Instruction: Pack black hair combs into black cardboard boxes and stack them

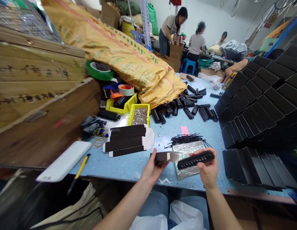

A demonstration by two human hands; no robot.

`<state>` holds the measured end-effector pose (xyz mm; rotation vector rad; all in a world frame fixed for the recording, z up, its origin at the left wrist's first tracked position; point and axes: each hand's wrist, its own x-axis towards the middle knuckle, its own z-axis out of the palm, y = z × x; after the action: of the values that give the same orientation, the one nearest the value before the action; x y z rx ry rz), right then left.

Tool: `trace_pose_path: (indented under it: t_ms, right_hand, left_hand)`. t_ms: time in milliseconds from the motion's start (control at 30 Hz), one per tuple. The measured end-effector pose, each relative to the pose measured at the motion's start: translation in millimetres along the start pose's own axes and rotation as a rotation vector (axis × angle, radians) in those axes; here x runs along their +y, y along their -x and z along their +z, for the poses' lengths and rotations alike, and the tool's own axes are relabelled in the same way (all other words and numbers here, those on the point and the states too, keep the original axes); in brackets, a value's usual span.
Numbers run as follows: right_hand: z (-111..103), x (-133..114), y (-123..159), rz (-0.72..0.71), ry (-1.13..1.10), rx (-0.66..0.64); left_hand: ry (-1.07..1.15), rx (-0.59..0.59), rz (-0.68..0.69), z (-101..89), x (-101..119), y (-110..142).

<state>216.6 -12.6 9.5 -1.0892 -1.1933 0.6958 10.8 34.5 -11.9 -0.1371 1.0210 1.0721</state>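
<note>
My left hand (pixel 153 169) grips a flat, folded black-and-white carton sleeve (pixel 166 157) over the front of the blue table (pixel 129 166). My right hand (pixel 207 169) is closed round a long black remote-like part (pixel 195 159), its end pointing toward the sleeve's opening. Under both hands lies a silvery foil bag (pixel 186 150), with a heap of thin black ties (pixel 186 139) just behind it. To the left of my hands sits a stack of flat black sleeves (pixel 128 139).
Black boxes are stacked high at the right (pixel 258 102). Loose black parts (pixel 186 107) lie mid-table beside a yellow woven sack (pixel 119 54). A yellow tray of screws (pixel 139 115), tape rolls (pixel 100 70) and a cardboard carton (pixel 38 95) stand left. People work at the back.
</note>
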Motion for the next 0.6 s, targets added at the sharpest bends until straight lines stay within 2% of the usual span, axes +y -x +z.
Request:
trace_pose_path:
  t_ms: [67, 133, 167, 233, 300, 333, 367, 400, 500, 600]
  right_hand:
    - [28.8, 1.5, 3.3, -0.091, 0.048, 0.043]
    - [46.9, 4.8, 6.0, -0.164, 0.133, -0.009]
    - [51.8, 6.6, 6.6, -0.182, 0.153, -0.047]
    - [56.3, 10.6, 3.2, -0.182, 0.138, -0.142]
    - [57.6, 17.3, -11.6, -0.142, 0.131, -0.343]
    - [58.1, 22.7, -24.5, -0.106, 0.169, -0.441]
    - [58.6, 29.8, -40.7, -0.064, 0.233, -0.505]
    - [58.7, 38.6, -59.4, -0.024, 0.316, -0.526]
    - [55.2, 68.9, -116.0, 0.050, 0.534, -0.415]
    - [47.3, 87.0, -144.4, 0.071, 0.552, -0.411]
  left_hand:
    - [-0.010, -0.019, -0.039, 4.6, -16.8, 8.9]
    - [-0.100, -0.117, -0.051, -0.3, -22.5, 15.5]
    - [-0.197, -0.170, 0.003, -6.0, -21.0, 16.8]
    - [-0.511, -0.229, 0.277, -21.2, -12.1, 15.6]
    - [-0.893, -0.229, 0.624, -35.1, -0.8, 11.6]
    - [-1.059, -0.231, 0.742, -39.6, 3.8, 9.7]
    - [-1.195, -0.243, 0.800, -42.1, 7.4, 8.1]
    - [-1.294, -0.256, 0.817, -42.6, 9.6, 7.1]
    - [-1.418, -0.267, 0.819, -35.9, 11.5, 5.4]
    - [-1.469, -0.296, 0.810, -28.2, 11.7, 2.6]
